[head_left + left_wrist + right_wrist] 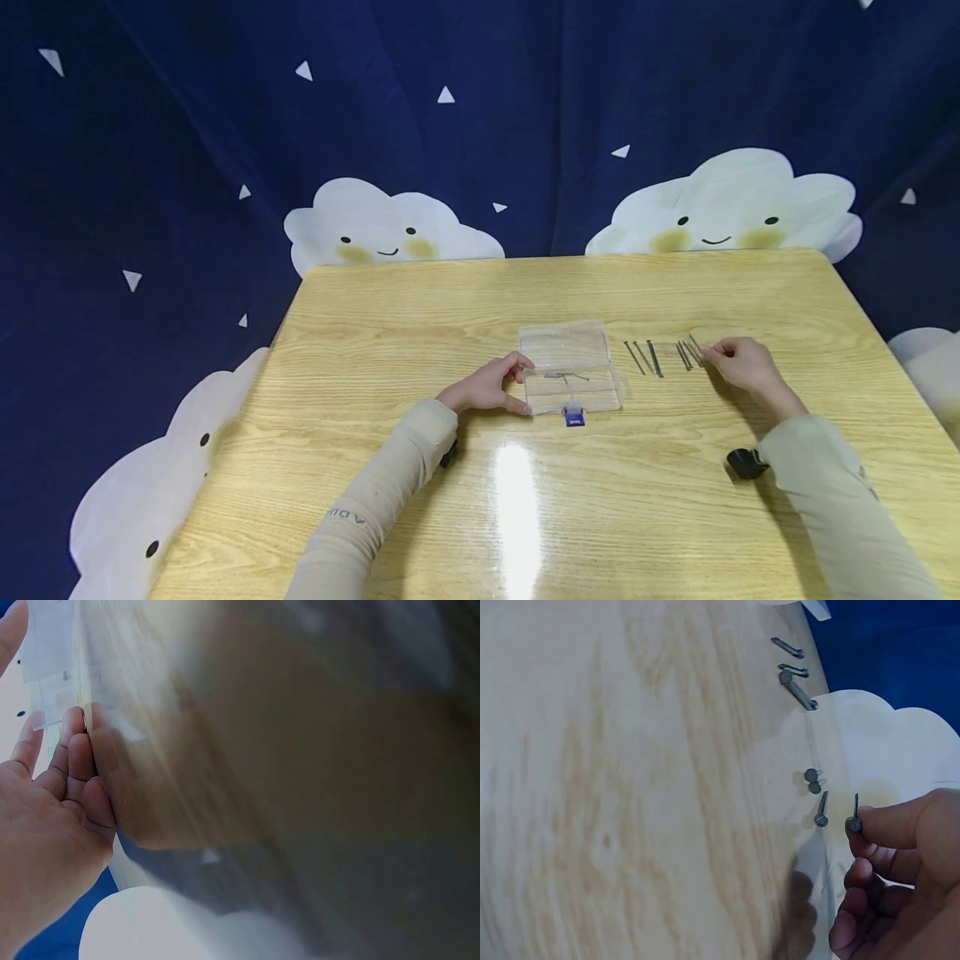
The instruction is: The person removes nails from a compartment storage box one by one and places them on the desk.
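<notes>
At the near part of the wooden table, two pale sleeves reach inward, as seen from my side of the room. Beyond them, a blue latch marks the front of a clear box, its lid laid open toward the back. The left hand grips the box's left end, thumb at the front corner; a few small metal pieces lie inside. Farther right, the right hand pinches one nail between thumb and index finger, next to a row of loose nails. The step in hand appears to be singling out this nail; the next move probably calls for a firm pinch, clear of its neighbours. Behind hangs a navy curtain.
</notes>
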`<state>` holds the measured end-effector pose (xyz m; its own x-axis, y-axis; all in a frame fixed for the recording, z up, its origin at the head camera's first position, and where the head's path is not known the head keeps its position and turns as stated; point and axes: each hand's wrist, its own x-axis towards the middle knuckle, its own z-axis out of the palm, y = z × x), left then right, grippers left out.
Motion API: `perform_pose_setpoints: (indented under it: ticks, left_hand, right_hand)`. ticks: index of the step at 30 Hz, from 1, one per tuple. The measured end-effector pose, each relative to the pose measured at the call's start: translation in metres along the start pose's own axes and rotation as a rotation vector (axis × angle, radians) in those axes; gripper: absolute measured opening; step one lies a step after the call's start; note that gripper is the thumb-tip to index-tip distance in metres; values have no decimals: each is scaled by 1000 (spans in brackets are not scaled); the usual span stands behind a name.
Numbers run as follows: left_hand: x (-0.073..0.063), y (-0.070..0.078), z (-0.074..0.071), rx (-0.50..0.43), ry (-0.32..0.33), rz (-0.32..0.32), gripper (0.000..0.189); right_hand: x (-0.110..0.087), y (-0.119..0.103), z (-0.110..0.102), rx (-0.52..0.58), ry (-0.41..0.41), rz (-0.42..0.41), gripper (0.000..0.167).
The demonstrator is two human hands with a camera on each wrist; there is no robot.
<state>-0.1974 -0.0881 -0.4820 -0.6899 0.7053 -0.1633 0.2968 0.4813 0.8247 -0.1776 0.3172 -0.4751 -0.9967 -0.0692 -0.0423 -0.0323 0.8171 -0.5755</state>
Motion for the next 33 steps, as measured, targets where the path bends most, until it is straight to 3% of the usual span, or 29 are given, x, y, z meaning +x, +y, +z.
perform_pose_setpoints:
  ticks: [10, 16, 24, 33]
  left_hand:
    - [0, 2, 0, -1, -1, 14, 62]
    - [2, 2, -1, 12, -13, 7, 61]
    - [4, 0, -4, 30, -32, 10, 62]
    - [4, 2, -5, 10, -43, -30, 64]
  right_hand:
    - [2, 1, 2, -61, -35, 22, 34]
    - [1, -2, 1, -26, -29, 27, 31]
    - [-1, -13, 17, 136, 142, -213, 14]
    - [7, -37, 47, 265, 112, -476, 12]
